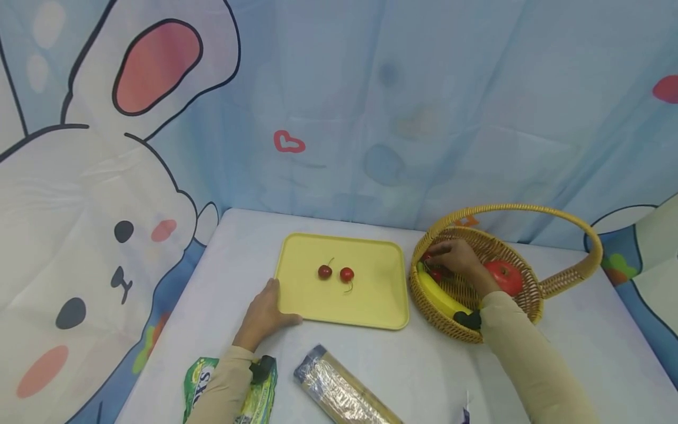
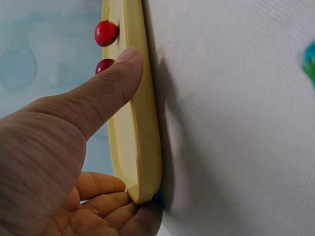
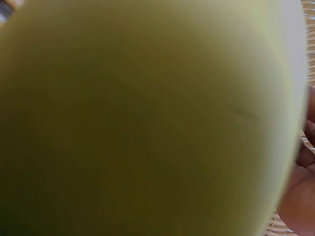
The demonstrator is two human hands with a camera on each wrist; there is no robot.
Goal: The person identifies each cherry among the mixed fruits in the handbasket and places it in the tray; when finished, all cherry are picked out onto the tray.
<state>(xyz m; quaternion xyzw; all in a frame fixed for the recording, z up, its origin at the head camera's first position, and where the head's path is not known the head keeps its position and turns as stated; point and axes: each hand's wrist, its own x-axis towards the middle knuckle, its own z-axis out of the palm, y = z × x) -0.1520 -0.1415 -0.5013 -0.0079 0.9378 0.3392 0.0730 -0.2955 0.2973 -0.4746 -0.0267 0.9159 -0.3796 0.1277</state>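
A yellow rectangular tray [image 1: 371, 297] lies on the table with two red cherries, a dark one [image 1: 325, 272] and a brighter one [image 1: 346, 275], on it. My left hand [image 1: 265, 317] holds the tray's near left corner; in the left wrist view the thumb [image 2: 115, 81] lies against the rim and the fingers bend around the corner. Inside a wicker basket [image 1: 424, 312], my right hand [image 1: 457, 257] reaches down to red cherries [image 1: 436, 275] at its fingertips. Whether it grips one is hidden. A yellow banana [image 1: 439, 296] lies beneath that hand and fills most of the right wrist view.
The basket's tall arched handle [image 1: 529, 207] leans out to the right. A round red fruit [image 1: 505, 278] sits in the basket's right side. Near the front edge are a green packet [image 1: 262, 394] and a shiny long package [image 1: 344, 388]. A printed curtain [image 1: 339, 118] hangs behind the table.
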